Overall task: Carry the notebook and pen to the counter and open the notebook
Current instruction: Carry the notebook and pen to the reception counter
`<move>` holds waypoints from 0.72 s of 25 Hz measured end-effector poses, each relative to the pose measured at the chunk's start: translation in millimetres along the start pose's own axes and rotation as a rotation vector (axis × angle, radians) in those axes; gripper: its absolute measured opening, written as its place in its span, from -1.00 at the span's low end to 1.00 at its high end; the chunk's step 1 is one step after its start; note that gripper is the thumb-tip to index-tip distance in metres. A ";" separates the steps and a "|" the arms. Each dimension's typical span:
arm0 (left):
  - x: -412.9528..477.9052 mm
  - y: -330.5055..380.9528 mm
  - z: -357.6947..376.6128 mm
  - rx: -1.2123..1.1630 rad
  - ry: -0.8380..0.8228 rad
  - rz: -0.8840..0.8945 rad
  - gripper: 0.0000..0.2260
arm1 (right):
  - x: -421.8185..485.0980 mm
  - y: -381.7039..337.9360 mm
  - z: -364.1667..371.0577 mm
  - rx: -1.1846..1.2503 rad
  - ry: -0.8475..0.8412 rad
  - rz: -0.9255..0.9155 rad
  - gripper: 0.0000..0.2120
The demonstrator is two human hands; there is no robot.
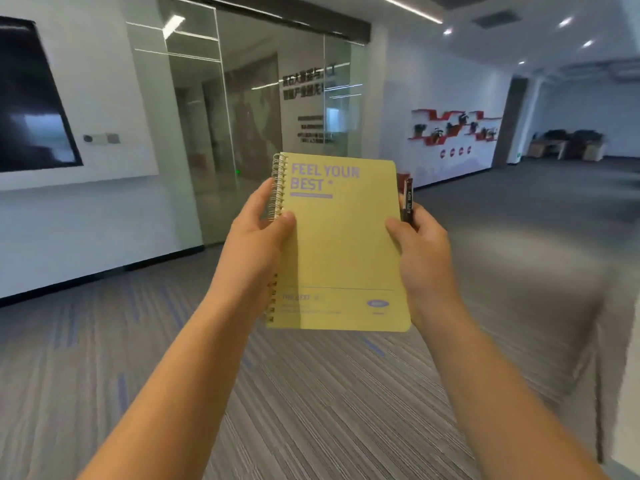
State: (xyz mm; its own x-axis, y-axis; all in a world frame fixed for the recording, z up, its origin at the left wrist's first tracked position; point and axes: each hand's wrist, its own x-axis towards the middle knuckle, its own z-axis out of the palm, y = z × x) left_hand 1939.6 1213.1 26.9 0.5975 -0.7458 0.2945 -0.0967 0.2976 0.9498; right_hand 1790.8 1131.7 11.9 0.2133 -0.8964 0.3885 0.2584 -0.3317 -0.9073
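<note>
Notebook: yellow, spiral-bound, cover closed, held upright at frame centre, above carpet.
Left hand closed on spiral edge, thumb on cover.
Right hand closed on opposite edge, pen pinched w/ it, sticking up.
Counter not in view; glass doors upper centre.
Step judged: carry. Both grips best kept firm, pen pressed vs cover edge, notebook kept shut till counter reached.

Your left hand and right hand are bare, no rings or watch, forearms uncovered with no sleeves showing
</note>
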 end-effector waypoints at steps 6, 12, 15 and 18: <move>181.4 -57.2 46.4 -0.056 -0.321 -0.016 -0.56 | 127.3 52.4 17.9 -0.109 0.321 -0.019 -0.78; 281.1 -113.2 161.6 -0.100 -0.686 -0.106 -0.56 | 202.2 90.4 -33.5 -0.256 0.684 0.006 -0.83; 306.0 -139.4 232.0 -0.095 -0.825 -0.118 -0.56 | 231.5 108.8 -80.5 -0.326 0.842 -0.003 -0.82; 321.2 -155.2 306.3 -0.121 -0.929 -0.140 -0.56 | 261.6 119.0 -131.3 -0.386 0.933 -0.024 -0.79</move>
State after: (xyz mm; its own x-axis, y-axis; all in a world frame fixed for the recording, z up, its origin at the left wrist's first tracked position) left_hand 1902.7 744.8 6.5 -0.2801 -0.9401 0.1943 0.0420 0.1902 0.9808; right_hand 1753.7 819.1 -15.6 -0.6533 -0.7051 0.2757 -0.1046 -0.2766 -0.9553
